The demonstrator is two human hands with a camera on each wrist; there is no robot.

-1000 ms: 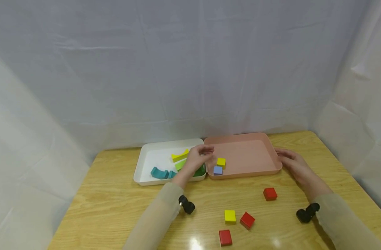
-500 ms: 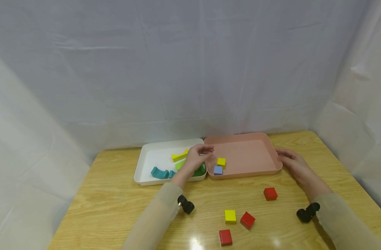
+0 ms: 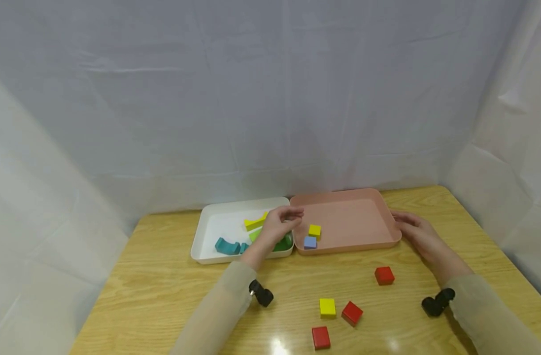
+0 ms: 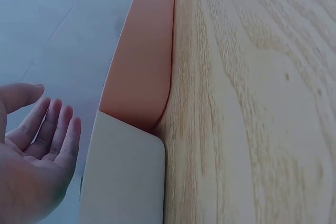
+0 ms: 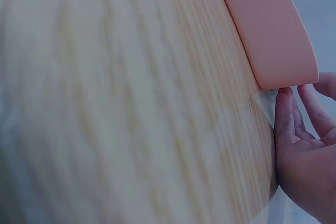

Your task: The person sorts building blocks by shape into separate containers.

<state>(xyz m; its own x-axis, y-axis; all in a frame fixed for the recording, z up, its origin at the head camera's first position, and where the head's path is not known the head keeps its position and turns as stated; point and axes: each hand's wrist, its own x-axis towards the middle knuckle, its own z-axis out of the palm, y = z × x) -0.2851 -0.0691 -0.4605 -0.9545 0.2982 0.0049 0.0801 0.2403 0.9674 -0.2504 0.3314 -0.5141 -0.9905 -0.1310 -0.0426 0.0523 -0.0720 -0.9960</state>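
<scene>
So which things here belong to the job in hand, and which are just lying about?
Likely in the job:
pink tray, touched by the right grip
white tray, near the left grip
their contents: yellow block, blue block, yellow arch, teal pieces, green pieces

Seemingly just lying about:
three red blocks
loose yellow block on the table

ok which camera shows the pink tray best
Head view: it shows the pink tray nearly whole, inside and rim. Left wrist catches only outer wall beside the white tray; right wrist, only outer wall by the right hand.
</scene>
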